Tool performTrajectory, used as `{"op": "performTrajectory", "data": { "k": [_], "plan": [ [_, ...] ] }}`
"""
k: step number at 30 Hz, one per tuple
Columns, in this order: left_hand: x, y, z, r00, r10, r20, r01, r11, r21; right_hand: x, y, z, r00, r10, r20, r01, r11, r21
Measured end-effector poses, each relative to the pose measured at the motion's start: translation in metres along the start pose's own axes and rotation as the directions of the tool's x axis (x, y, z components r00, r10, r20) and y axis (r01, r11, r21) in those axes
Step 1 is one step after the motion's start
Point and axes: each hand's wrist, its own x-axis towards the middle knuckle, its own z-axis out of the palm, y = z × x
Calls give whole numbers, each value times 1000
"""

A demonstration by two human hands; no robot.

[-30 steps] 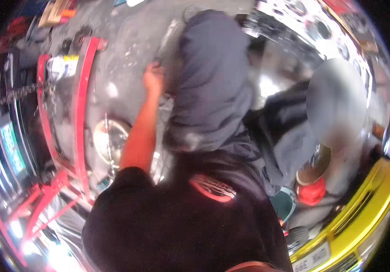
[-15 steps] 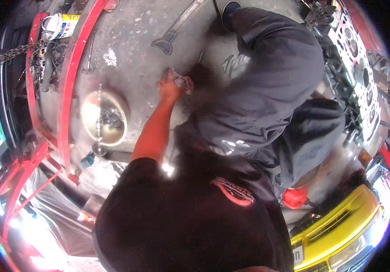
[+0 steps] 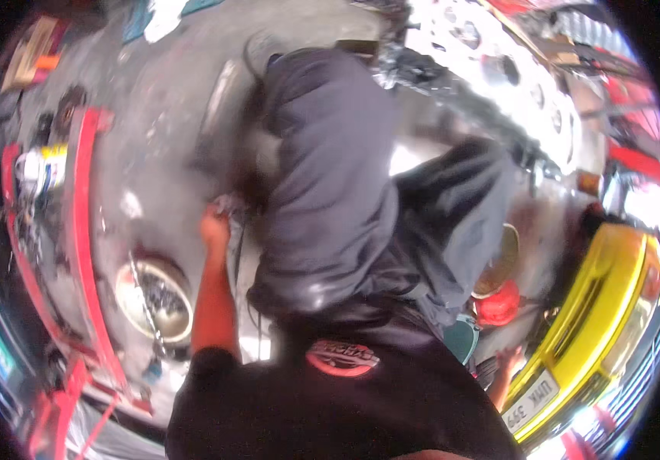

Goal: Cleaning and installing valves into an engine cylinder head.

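Observation:
My left hand [image 3: 213, 227] is low over the grey floor, left of my bent leg, with its fingers closed round a crumpled greyish rag [image 3: 232, 205]. My right hand [image 3: 507, 363] reaches out at the lower right, fingers spread and holding nothing visible. It is beside the yellow car bumper [image 3: 587, 310], below a round red object [image 3: 497, 303] and near a green container [image 3: 462, 339]. A pale basin [image 3: 121, 295] with dark contents stands to the left of my left forearm, and a long chain or rod lies across it.
A large engine block [image 3: 521, 107] with round bores stands at the upper right. Red steel legs [image 3: 88, 245] of a stand run down the left side. A long metal tool [image 3: 218, 96], blurred, lies on the floor ahead. A white and yellow container [image 3: 52, 165] is beyond the red legs.
The view has swung to the right and is blurred. My right hand has come into view by the yellow bumper. My left hand still grips the rag.

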Motion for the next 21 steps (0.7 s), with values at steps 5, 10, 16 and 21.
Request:
{"op": "performTrajectory", "data": {
  "k": [5,10,16,21],
  "plan": [
    [17,7,9,995,99,5,-95,965,-246,-43,-179,78,917,-395,-44,391,878,277],
    [38,-5,44,1000,30,8,-26,954,-300,-189,-396,207,307,-866,394,948,313,-51],
    [35,-48,65,991,114,-73,-131,933,-336,-304,-512,387,229,-599,767,935,354,-4],
    [6,-75,57,950,252,-184,-300,902,-311,-323,-536,449,93,-447,890,986,168,-18]
  ]
}}
